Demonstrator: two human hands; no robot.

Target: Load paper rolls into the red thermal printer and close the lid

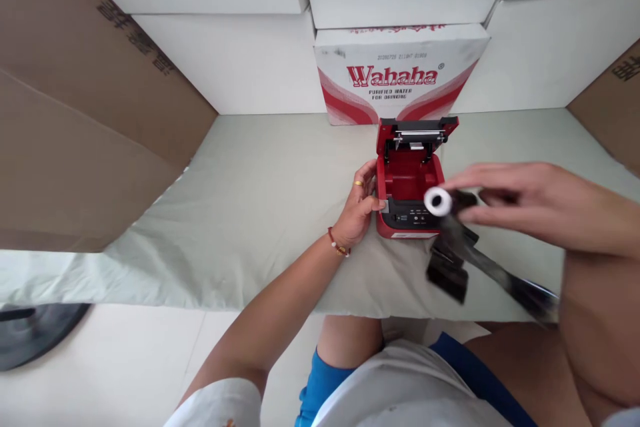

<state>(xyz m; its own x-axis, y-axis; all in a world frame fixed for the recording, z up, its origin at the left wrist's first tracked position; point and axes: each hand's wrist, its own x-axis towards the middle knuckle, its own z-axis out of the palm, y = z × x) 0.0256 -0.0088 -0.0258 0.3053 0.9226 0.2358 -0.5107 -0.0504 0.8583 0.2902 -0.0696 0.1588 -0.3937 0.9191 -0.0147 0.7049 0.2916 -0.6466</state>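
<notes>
While the red printer [410, 178] stands on the desk [280, 173] with its lid [419, 133] raised at the back, the head view shows both hands at work around it. Clamped on its left side, the left hand [359, 207] lays its fingers along the outer wall and sets its thumb on a small grey tab [384, 205] at the front left corner. That hand wears a gold ring [359, 183], and a red beaded bracelet [339, 244] circles its wrist.

Over the printer's front right corner, the right hand [530, 200] is blurred; its fingers and thumb are closed together on a dark roll whose white end [447, 203] faces the camera, showing a dark hole at its middle. A dark, shiny strip [483, 260] slants from beneath the roll towards the right forearm, also blurred. Below that corner, black pieces [447, 272] sit at the front of the desk; what they are is too smeared to tell.

Inside the printer the red compartment is exposed, with a metal bar and a dark roller under the lid. A black panel with small markings lies across its front. Pale green cloth covers the desk. Just behind the printer stands a Wahaha carton [400, 73], with white boxes [225, 60] behind and brown cardboard [85, 120] at the left.
</notes>
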